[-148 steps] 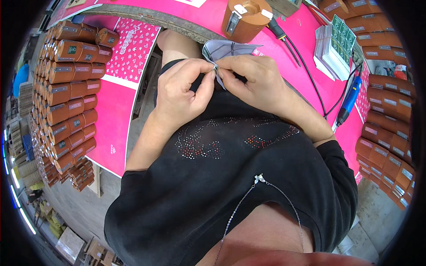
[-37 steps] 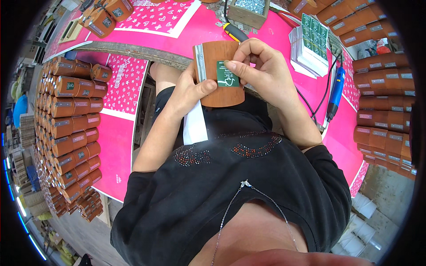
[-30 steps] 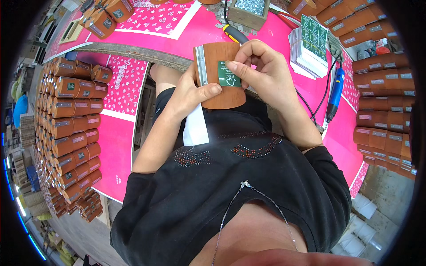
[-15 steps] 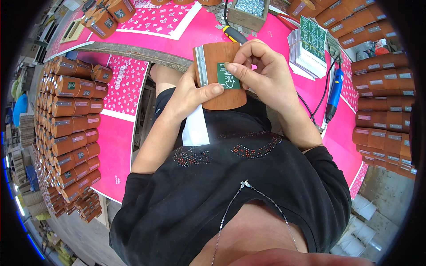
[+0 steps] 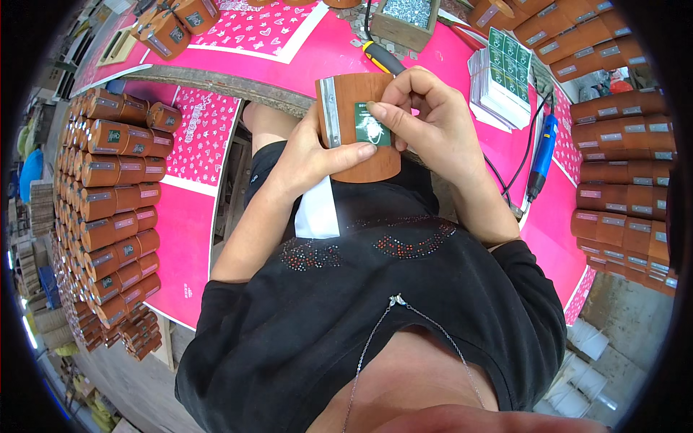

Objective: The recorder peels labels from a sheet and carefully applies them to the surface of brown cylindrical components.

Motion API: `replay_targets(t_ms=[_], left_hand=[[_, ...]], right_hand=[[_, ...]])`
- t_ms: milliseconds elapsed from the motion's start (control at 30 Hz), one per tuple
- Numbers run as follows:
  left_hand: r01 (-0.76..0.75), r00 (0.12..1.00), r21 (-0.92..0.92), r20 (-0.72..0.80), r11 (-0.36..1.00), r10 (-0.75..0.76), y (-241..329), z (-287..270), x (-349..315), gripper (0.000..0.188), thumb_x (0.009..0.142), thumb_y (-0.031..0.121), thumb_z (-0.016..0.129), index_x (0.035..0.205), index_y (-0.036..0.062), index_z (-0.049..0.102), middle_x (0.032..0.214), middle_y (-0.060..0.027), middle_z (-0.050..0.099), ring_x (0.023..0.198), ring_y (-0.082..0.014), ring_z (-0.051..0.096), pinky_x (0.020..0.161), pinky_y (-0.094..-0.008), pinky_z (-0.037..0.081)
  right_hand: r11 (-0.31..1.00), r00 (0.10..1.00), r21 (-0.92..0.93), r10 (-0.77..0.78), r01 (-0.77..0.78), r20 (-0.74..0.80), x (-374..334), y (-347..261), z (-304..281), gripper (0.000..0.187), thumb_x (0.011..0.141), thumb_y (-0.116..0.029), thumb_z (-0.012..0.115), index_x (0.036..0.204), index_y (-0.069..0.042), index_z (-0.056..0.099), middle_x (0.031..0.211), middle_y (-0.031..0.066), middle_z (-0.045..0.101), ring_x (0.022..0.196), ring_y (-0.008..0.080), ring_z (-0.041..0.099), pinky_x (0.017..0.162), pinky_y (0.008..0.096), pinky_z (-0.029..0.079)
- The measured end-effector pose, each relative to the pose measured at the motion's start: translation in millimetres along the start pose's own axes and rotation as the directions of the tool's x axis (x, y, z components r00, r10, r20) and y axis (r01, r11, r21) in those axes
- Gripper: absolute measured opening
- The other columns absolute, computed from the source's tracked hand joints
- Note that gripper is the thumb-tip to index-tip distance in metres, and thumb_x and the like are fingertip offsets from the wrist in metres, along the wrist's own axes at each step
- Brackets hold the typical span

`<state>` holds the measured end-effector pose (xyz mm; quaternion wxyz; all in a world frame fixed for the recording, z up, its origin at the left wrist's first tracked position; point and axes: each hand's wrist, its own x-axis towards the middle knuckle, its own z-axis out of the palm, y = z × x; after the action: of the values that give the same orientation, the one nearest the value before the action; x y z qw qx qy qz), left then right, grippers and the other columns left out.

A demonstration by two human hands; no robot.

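A brown wooden-looking cylinder (image 5: 367, 164) with a metal strip (image 5: 331, 108) down its left side is in my left hand (image 5: 312, 149). My left fingers wrap its left side, with the thumb lying across its front at the lower edge of a green sticker (image 5: 367, 130). My right hand (image 5: 426, 115) is closed in a pinch at the sticker's upper right edge, thumb against the curled forefinger. Most of the sticker lies against the cylinder's front. Below my left hand hangs a strip of white paper (image 5: 317, 209); its upper end is hidden.
Stacks of similar cylinders stand at left (image 5: 119, 195) and right (image 5: 621, 191). On the pink table (image 5: 447, 65) are a pile of green stickers (image 5: 509, 65), a box of small metal pieces (image 5: 406, 14), a yellow-black handled tool (image 5: 381, 56) and a blue corded tool (image 5: 543, 155).
The cylinder has shifted slightly downward. My left thumb has slid a little to the right along the sticker's lower edge, while my right hand keeps nearly the same place.
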<state>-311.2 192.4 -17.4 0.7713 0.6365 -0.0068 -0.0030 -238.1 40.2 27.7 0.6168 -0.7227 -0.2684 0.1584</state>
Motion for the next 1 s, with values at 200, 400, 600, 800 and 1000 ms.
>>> replay_targets(t_ms=[200, 400, 600, 800, 1000], left_hand=[[-0.001, 1.0, 0.01, -0.024, 1.0, 0.001, -3.7, 0.1, 0.0, 0.07, 0.064, 0.024, 0.072, 0.116, -0.0049, 0.036, 0.104, -0.0121, 0.052, 0.097, -0.0182, 0.051, 0.085, -0.0305, 0.04], [-0.011, 0.999, 0.025, -0.031, 1.0, 0.012, -4.0, -0.5, -0.5, 0.071, 0.063, 0.023, 0.072, 0.117, -0.0048, 0.035, 0.104, -0.0127, 0.052, 0.096, -0.0186, 0.052, 0.084, -0.0306, 0.041], [-0.017, 0.999, 0.005, -0.032, 1.0, 0.017, -0.4, 0.6, -2.1, 0.071, 0.063, 0.021, 0.073, 0.117, -0.0044, 0.034, 0.104, -0.0126, 0.052, 0.096, -0.0184, 0.052, 0.084, -0.0307, 0.041], [-0.04, 0.999, -0.003, -0.028, 0.999, 0.04, -2.4, -0.3, -3.4, 0.071, 0.064, 0.02, 0.071, 0.118, -0.0044, 0.033, 0.104, -0.0124, 0.051, 0.097, -0.0187, 0.052, 0.085, -0.031, 0.041], [-0.009, 1.0, -0.123, 0.0, 0.992, 0.01, -0.2, 0.6, -0.3, 0.07, 0.065, 0.021, 0.067, 0.12, -0.0049, 0.033, 0.107, -0.0131, 0.05, 0.098, -0.019, 0.051, 0.086, -0.031, 0.041]], right_hand=[[1.0, 1.0, -0.011, -0.01, 0.011, 0.021, 1.5, 0.1, -0.9, 0.013, 0.074, -0.006, 0.065, 0.073, 0.002, 0.054, 0.072, 0.0039, 0.045, 0.051, 0.0057, 0.049, 0.04, 0.0194, 0.041], [1.0, 1.0, -0.007, 0.022, -0.022, 0.013, -0.2, -4.7, 1.2, 0.013, 0.074, -0.006, 0.065, 0.073, 0.002, 0.054, 0.07, 0.003, 0.045, 0.052, 0.0056, 0.048, 0.041, 0.0194, 0.04], [0.998, 0.999, -0.047, -0.05, 0.049, -0.02, 0.2, -1.2, 3.7, 0.014, 0.071, -0.006, 0.067, 0.072, 0.001, 0.054, 0.069, 0.0029, 0.047, 0.055, 0.0062, 0.047, 0.045, 0.0205, 0.04], [0.957, 0.976, -0.212, -0.211, 0.198, -0.045, 0.2, 7.7, 6.5, 0.023, 0.069, -0.01, 0.07, 0.081, 0.0, 0.053, 0.07, 0.0024, 0.048, 0.052, 0.0079, 0.044, 0.048, 0.0207, 0.038], [0.895, 0.869, -0.222, -0.434, 0.386, -0.237, 22.5, 34.3, 9.9, 0.055, 0.076, -0.025, 0.065, 0.114, 0.0, 0.033, 0.086, 0.0073, 0.048, 0.077, 0.013, 0.048, 0.064, 0.0251, 0.042]])
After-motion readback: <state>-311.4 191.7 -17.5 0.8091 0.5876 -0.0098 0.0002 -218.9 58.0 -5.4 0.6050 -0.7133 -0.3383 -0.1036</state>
